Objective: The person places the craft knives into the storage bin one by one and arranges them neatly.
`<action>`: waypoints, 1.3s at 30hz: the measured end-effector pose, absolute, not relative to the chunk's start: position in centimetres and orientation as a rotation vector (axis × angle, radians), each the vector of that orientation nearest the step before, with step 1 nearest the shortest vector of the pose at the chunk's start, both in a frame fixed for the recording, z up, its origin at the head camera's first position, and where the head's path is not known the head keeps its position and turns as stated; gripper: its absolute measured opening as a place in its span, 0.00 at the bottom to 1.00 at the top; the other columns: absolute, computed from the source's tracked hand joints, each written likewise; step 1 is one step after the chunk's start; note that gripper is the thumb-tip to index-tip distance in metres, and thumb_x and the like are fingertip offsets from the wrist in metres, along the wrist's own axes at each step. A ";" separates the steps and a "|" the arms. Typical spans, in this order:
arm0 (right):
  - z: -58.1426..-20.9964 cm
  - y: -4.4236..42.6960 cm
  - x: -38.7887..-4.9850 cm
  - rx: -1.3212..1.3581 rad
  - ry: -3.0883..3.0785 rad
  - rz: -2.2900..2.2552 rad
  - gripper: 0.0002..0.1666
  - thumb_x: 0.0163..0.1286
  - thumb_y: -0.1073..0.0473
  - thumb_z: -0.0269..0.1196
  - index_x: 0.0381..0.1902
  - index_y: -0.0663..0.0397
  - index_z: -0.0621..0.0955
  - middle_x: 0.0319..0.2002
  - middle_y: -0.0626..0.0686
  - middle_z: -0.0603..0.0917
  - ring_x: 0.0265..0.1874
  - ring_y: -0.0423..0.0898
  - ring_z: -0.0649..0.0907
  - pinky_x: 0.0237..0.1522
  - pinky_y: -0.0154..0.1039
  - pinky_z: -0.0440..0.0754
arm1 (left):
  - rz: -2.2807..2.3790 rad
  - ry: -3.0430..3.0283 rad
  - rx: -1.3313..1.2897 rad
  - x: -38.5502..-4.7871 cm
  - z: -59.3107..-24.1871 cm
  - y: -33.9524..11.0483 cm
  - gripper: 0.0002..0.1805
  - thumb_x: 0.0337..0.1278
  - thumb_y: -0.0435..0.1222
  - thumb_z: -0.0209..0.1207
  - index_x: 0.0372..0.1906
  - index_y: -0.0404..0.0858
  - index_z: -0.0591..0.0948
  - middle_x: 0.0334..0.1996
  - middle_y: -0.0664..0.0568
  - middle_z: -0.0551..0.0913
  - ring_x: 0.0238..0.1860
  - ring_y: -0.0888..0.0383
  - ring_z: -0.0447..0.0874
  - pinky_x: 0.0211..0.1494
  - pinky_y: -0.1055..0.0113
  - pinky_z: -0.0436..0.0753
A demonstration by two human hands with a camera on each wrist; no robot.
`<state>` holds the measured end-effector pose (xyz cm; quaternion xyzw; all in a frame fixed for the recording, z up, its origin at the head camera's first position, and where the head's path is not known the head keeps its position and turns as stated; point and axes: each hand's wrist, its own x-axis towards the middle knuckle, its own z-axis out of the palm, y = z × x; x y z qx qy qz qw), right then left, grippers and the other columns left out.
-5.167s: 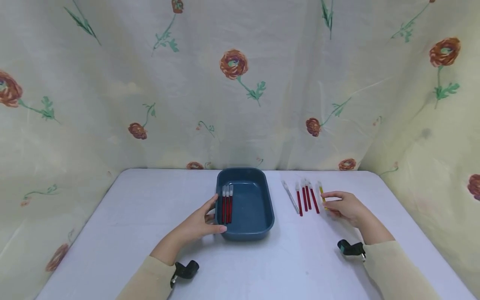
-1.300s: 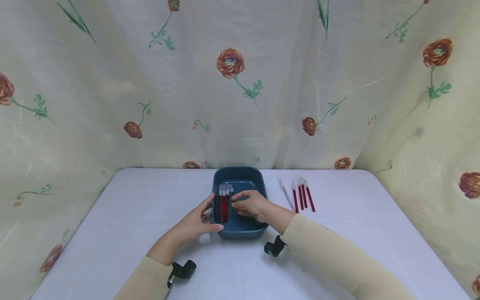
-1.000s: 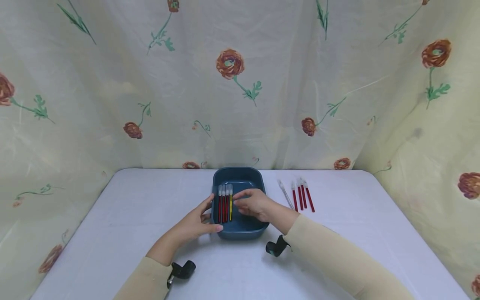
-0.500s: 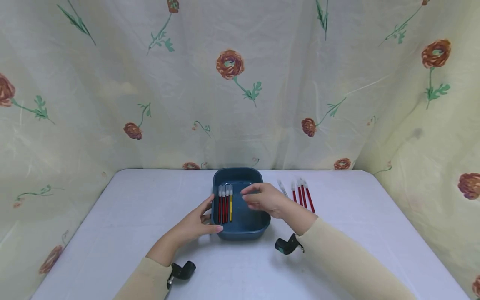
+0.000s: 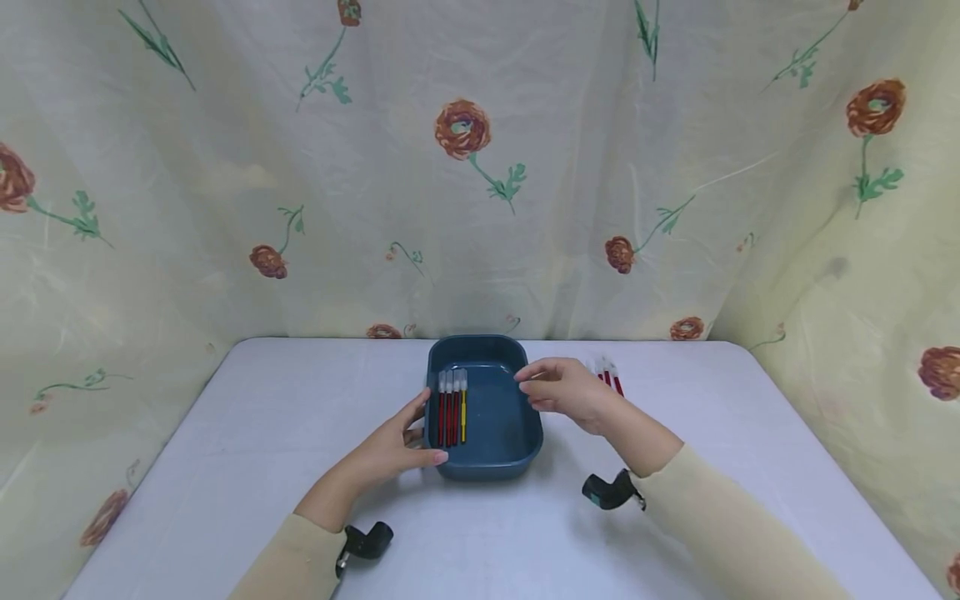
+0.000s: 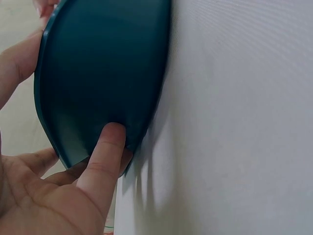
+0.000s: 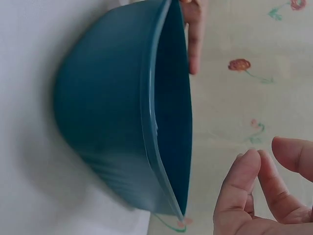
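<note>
A dark blue-green rectangular box stands on the table. Inside, along its left wall, three slim red pen-like sticks with clear caps lie side by side. A yellow one lies at their right. My left hand rests on the box's left side, thumb at the near corner; in the left wrist view its fingers touch the outer wall. Over the box's right rim hovers my right hand, holding nothing; the right wrist view shows its fingers apart from the thumb.
Right of the box, several red sticks with clear caps lie on the white table, partly hidden by my right hand. A flowered curtain hangs behind the table's far edge.
My right hand has carried the yellow stick from the table into the box, let go of it beside the red ones and moved right to the rim. The left hand stays put.
</note>
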<state>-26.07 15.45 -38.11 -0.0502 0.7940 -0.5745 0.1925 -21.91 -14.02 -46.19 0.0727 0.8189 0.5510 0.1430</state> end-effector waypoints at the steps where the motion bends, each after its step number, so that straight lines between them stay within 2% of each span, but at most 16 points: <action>1: -38.0 15.8 -26.0 -0.146 2.232 -1.617 0.17 0.75 0.63 0.59 0.58 0.64 0.79 0.54 0.62 0.81 0.55 0.60 0.80 0.56 0.43 0.82 | 1.587 2.367 0.210 -21.9 -46.2 -14.0 0.60 0.48 0.42 0.77 0.81 0.53 0.50 0.78 0.40 0.54 0.73 0.35 0.61 0.70 0.43 0.67; 4: -37.7 16.6 -26.0 -0.142 2.261 -1.614 0.18 0.75 0.62 0.59 0.60 0.65 0.78 0.58 0.63 0.80 0.55 0.58 0.81 0.57 0.44 0.81 | 1.573 2.384 0.194 -21.8 -46.2 -14.0 0.61 0.47 0.43 0.77 0.81 0.54 0.50 0.78 0.40 0.55 0.73 0.36 0.61 0.69 0.42 0.67; 10: -37.7 18.4 -26.3 -0.120 2.329 -1.588 0.18 0.75 0.59 0.60 0.59 0.60 0.79 0.58 0.60 0.79 0.52 0.54 0.82 0.56 0.45 0.82 | 1.565 2.399 0.184 -21.7 -46.1 -13.9 0.60 0.47 0.44 0.77 0.81 0.54 0.50 0.78 0.40 0.55 0.73 0.36 0.62 0.68 0.41 0.68; 18: -38.0 21.3 -26.6 -0.107 2.387 -1.583 0.21 0.76 0.57 0.59 0.61 0.61 0.77 0.60 0.62 0.78 0.52 0.54 0.80 0.56 0.43 0.82 | 1.565 2.401 0.192 -21.6 -46.0 -13.9 0.60 0.47 0.44 0.77 0.81 0.54 0.51 0.78 0.40 0.56 0.72 0.36 0.63 0.68 0.40 0.68; 22: -39.0 22.8 -27.2 -0.081 2.448 -1.552 0.21 0.76 0.56 0.59 0.61 0.61 0.77 0.60 0.64 0.77 0.55 0.57 0.79 0.55 0.43 0.82 | 1.571 2.398 0.186 -21.7 -46.1 -13.9 0.60 0.47 0.44 0.77 0.81 0.54 0.51 0.78 0.40 0.56 0.72 0.36 0.63 0.68 0.40 0.68; 25: -40.0 23.9 -27.6 -0.081 2.500 -1.531 0.22 0.76 0.57 0.59 0.61 0.64 0.76 0.59 0.65 0.78 0.55 0.59 0.79 0.55 0.45 0.82 | 1.565 2.401 0.185 -21.8 -46.2 -13.9 0.60 0.47 0.44 0.77 0.81 0.54 0.51 0.78 0.40 0.56 0.72 0.36 0.63 0.68 0.40 0.68; 29: -41.1 25.0 -28.2 -0.049 2.563 -1.482 0.22 0.76 0.58 0.58 0.61 0.66 0.76 0.55 0.63 0.80 0.50 0.57 0.79 0.51 0.47 0.82 | 1.562 2.398 0.184 -21.8 -46.2 -13.9 0.60 0.47 0.44 0.77 0.81 0.54 0.51 0.78 0.40 0.55 0.72 0.36 0.63 0.68 0.40 0.68; 39: -43.4 27.7 -29.3 0.036 2.581 -1.450 0.22 0.76 0.60 0.57 0.61 0.70 0.74 0.52 0.63 0.80 0.45 0.52 0.80 0.45 0.42 0.83 | 1.565 2.391 0.178 -21.8 -46.2 -13.9 0.60 0.48 0.44 0.77 0.81 0.55 0.51 0.78 0.40 0.55 0.73 0.37 0.62 0.69 0.40 0.67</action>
